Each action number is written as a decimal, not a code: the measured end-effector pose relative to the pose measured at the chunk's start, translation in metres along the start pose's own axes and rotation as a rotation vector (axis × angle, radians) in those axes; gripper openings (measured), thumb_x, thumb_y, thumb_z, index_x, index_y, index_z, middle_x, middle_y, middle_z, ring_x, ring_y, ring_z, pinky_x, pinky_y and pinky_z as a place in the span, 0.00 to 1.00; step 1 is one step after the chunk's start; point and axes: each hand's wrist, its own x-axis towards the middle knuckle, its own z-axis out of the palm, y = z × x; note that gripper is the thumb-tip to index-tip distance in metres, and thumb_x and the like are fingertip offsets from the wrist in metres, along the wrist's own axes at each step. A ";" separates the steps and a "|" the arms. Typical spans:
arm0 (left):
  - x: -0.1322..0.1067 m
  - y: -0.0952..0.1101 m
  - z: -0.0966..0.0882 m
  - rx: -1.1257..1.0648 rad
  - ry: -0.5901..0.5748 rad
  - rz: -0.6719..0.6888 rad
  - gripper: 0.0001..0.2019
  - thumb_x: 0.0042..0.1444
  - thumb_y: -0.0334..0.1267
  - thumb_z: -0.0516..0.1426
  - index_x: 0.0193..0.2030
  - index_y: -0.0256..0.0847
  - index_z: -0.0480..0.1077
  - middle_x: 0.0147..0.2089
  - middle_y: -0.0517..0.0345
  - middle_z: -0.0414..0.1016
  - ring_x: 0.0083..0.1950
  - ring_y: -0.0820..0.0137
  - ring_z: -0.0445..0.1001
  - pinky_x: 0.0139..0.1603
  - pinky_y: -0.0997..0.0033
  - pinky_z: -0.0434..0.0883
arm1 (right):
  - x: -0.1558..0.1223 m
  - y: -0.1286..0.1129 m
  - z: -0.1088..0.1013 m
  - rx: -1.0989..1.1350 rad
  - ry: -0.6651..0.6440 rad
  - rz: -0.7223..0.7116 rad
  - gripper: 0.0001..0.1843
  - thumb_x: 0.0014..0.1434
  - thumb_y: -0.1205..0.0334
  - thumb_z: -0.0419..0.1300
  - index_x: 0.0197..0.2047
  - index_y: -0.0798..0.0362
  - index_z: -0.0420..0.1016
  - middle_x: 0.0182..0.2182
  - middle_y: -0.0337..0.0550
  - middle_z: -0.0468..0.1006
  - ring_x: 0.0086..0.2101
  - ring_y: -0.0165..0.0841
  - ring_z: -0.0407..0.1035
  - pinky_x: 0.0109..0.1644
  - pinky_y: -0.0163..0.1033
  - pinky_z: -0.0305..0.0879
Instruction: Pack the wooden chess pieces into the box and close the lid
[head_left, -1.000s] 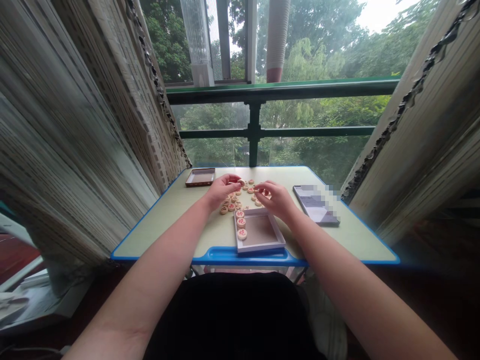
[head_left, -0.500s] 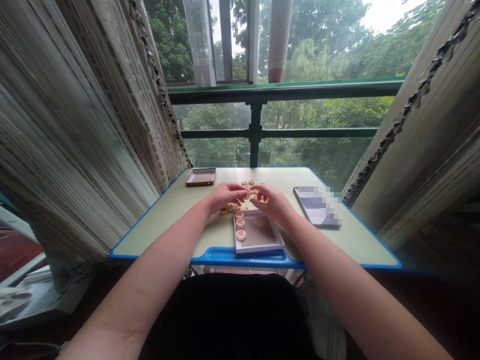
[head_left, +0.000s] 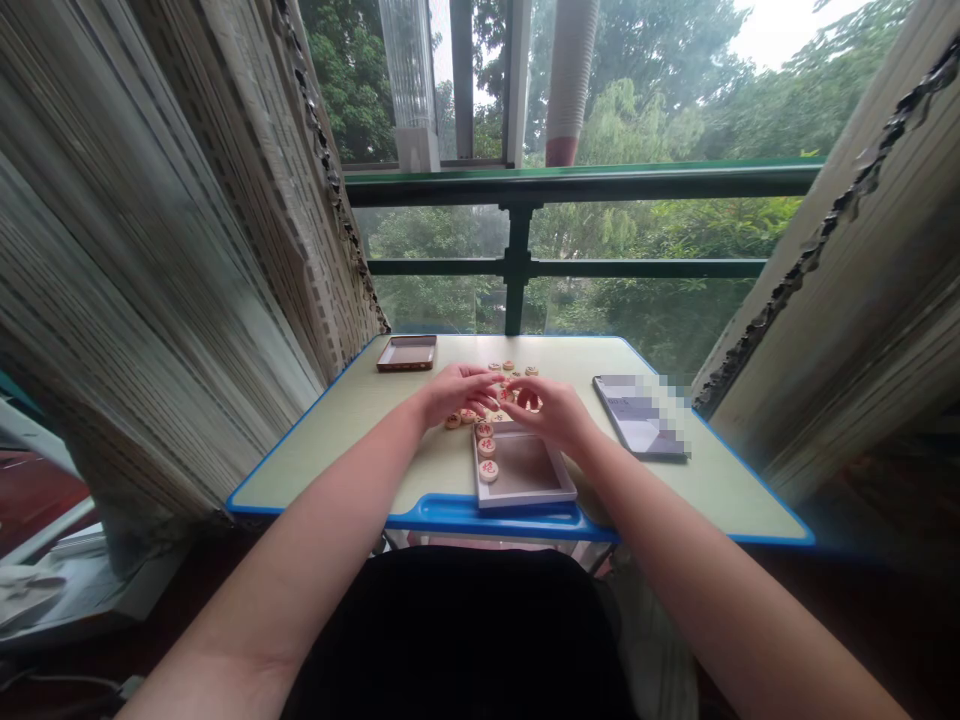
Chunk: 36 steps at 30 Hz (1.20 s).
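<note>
Left hand: your left hand [head_left: 459, 393] is over the loose pieces [head_left: 452, 421], thumb and fingers only narrowly parted; you can't tell from here whether a piece sits between them.
Right hand: your right hand [head_left: 555, 408] is curled beside it, above the tray's far edge, fingertips close to the left's; its grip is hidden too.
Loose pieces: they lie scattered on the table [head_left: 322, 460], beyond the tray [head_left: 529, 468] and partly under your fingers.
Tray pieces: three pieces [head_left: 488, 471] with red characters line the tray's left wall, faces up.
Handling: the discs look light, hard and fairly smooth; they probably won't crush but may slide. Pinch one by its rim, thumb opposite fingertip.
Surface: pale, flat top with a blue edge [head_left: 442, 514]; a brown box [head_left: 406, 352] stands far left, a grey panel [head_left: 637, 430] lies right.
Room: curtains [head_left: 165, 260] flank you; a green railing [head_left: 600, 182] and trees [head_left: 630, 120] face you.
</note>
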 end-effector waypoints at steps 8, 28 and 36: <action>0.004 -0.003 -0.019 -0.092 0.305 0.118 0.14 0.49 0.45 0.58 0.33 0.33 0.71 0.22 0.61 0.67 0.12 0.86 0.50 0.13 0.79 0.42 | -0.008 -0.028 -0.021 0.052 -0.426 0.008 0.13 0.47 0.54 0.64 0.34 0.53 0.76 0.22 0.35 0.69 0.24 0.25 0.61 0.28 0.31 0.55; 0.001 -0.003 -0.011 -0.034 0.108 0.059 0.15 0.48 0.46 0.57 0.32 0.33 0.71 0.20 0.64 0.62 0.14 0.84 0.51 0.14 0.78 0.43 | -0.015 -0.038 -0.011 -0.071 -0.544 -0.108 0.12 0.47 0.53 0.64 0.32 0.52 0.77 0.21 0.34 0.69 0.23 0.25 0.58 0.27 0.31 0.51; 0.001 -0.003 -0.009 0.001 0.032 0.000 0.15 0.48 0.45 0.56 0.33 0.33 0.71 0.20 0.63 0.62 0.14 0.83 0.52 0.13 0.77 0.44 | -0.014 -0.041 -0.009 -0.031 -0.480 -0.184 0.08 0.47 0.57 0.65 0.30 0.52 0.75 0.23 0.35 0.71 0.26 0.27 0.61 0.33 0.32 0.55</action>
